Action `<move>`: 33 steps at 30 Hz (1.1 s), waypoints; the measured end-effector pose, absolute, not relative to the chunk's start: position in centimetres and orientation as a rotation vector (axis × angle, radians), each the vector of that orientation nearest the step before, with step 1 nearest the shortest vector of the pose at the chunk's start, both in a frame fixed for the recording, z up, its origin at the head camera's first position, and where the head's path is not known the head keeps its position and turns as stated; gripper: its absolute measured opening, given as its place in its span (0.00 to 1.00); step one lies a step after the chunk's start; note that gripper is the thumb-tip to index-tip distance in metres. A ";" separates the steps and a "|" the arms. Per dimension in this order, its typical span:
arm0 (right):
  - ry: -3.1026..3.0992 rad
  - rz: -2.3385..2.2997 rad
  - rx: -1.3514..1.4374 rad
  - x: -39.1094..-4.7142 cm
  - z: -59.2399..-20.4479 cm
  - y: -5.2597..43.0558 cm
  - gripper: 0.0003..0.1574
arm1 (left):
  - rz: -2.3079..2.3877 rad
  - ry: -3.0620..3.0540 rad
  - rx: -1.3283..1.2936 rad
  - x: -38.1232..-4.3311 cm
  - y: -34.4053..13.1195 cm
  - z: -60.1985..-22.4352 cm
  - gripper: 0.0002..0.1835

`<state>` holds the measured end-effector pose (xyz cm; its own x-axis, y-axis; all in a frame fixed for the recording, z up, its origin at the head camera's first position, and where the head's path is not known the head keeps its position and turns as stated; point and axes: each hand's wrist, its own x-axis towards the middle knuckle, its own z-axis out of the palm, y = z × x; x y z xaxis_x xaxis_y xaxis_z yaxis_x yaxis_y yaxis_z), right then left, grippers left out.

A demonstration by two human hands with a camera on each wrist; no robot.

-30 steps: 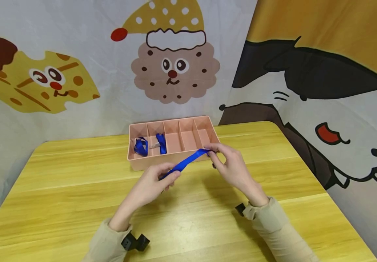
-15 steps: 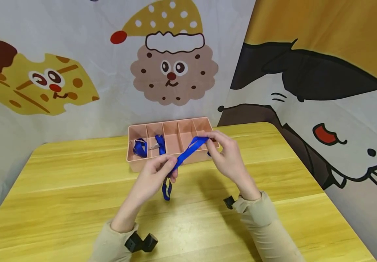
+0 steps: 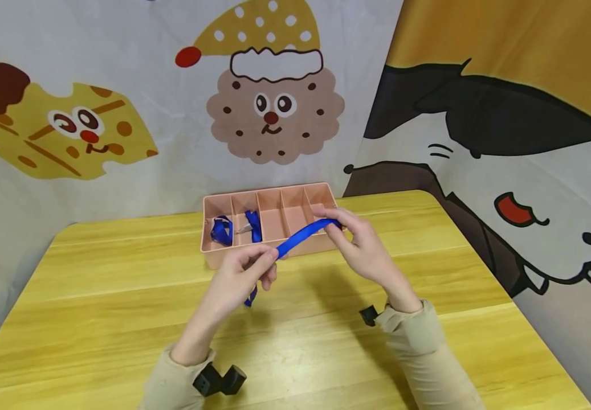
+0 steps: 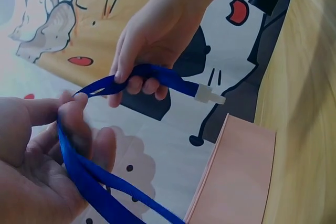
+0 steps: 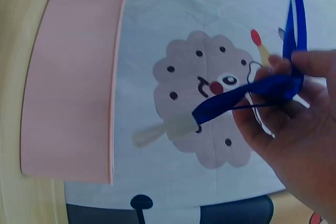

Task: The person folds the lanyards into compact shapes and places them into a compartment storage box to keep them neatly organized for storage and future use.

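A blue lanyard [image 3: 302,234] stretches in a slight arch between my two hands, above the table and in front of the pink box. My left hand [image 3: 241,279] pinches one part between thumb and fingers, with a loop dangling below it. At the other end, my right hand [image 3: 364,250] grips the doubled strap. From that hand hangs the lanyard's end with a white plastic clip [image 5: 181,126], also seen in the left wrist view. The pink divided box [image 3: 305,246] holds one bundled blue lanyard [image 3: 221,230] in its leftmost compartment and another blue lanyard [image 3: 254,226] in the adjoining one.
The box stands at the back of the wood-grain table [image 3: 295,347], close to a cloth backdrop [image 3: 167,188] printed with cartoon figures. Three compartments to the right show bare bottoms. Both wrists carry small black cameras.
My left hand has risen slightly and moved right. My right hand moved up, then a little back right. The lanyard's dangling loop came into view below my left hand and now shows less.
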<state>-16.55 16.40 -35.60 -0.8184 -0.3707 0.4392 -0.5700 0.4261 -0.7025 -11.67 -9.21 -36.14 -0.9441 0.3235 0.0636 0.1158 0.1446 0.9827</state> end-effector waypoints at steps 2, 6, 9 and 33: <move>-2.484 1.361 0.837 -16.5 -35.5 17.0 0.18 | 1.925 2.238 0.429 -11.7 -9.3 -36.1 0.15; -2.511 1.367 0.854 -16.6 -35.1 18.1 0.19 | 1.914 2.271 0.377 -11.7 -9.6 -35.9 0.15; -2.514 1.329 0.875 -16.7 -35.0 18.8 0.20 | 1.898 2.304 0.362 -11.6 -9.9 -35.7 0.15; -2.572 1.077 0.887 -17.4 -34.8 22.2 0.15 | 2.204 2.259 0.247 -11.6 -13.1 -34.3 0.14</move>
<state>-17.40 22.19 -34.76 -0.7954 -0.4480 0.4082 -0.6052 0.5509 -0.5747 -11.58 -13.05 -34.33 -0.9875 0.0947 0.1257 0.1280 0.0188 0.9916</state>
